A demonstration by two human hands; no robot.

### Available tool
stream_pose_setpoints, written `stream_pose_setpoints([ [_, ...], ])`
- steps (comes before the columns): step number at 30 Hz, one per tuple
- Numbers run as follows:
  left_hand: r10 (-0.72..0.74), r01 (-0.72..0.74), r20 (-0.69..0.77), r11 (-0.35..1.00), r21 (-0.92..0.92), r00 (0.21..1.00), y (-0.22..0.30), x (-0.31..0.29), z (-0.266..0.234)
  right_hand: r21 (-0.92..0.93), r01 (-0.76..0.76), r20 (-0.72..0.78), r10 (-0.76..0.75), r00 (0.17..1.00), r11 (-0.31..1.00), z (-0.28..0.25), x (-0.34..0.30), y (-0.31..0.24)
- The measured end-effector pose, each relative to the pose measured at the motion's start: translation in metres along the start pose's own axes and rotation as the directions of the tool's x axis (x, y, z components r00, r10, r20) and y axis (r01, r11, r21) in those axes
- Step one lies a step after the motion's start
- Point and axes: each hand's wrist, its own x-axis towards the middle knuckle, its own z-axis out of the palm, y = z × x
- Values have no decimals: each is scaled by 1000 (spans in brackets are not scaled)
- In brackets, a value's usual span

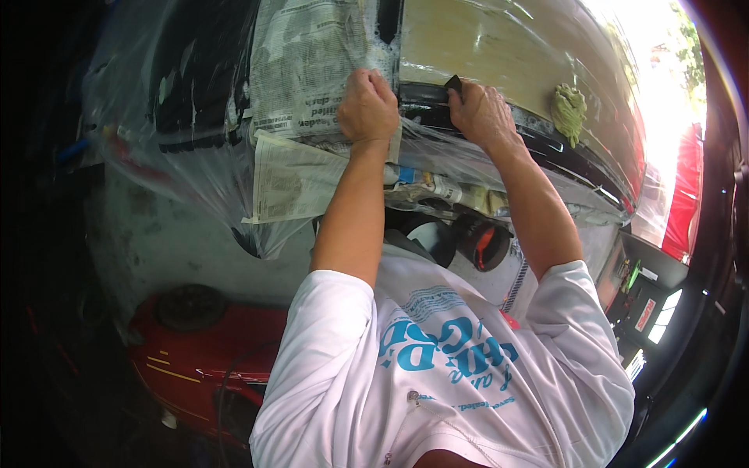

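Observation:
My left hand (368, 108) is closed at the right edge of the newspaper (304, 70) that covers part of a car body. Whatever its fingers may hold is hidden. To its right, my right hand (482, 115) grips a small black flat piece (453, 83), whose corner shows past the fingertips. This piece is against or just above the black strip (425, 95) along the lower edge of a tan, wet-looking car panel (484, 43). A crumpled yellow-green cloth (569, 114) lies on the panel's edge, right of my right hand.
Clear plastic sheeting (199, 183) drapes over the car at left, with more newspaper (292, 178) hanging below. Two round containers (431, 240) stand on the grey floor (156, 234) beneath the car's edge. A red car (199, 359) is at the lower left.

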Motion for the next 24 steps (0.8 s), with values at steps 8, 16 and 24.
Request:
stream_pose_setpoints([
  [8,30,-30,-30,1000,3,999,-7,1,0,-8,-124,52,124,991,992,-19,-8,44],
  [16,35,-36,30,999,23,999,-2,5,-6,-59,-164,14,165,986,985,-22,-12,70],
  [24,16,-16,23,1000,20,1000,3,3,-5,35,-125,-43,126,991,992,-16,-16,66],
])
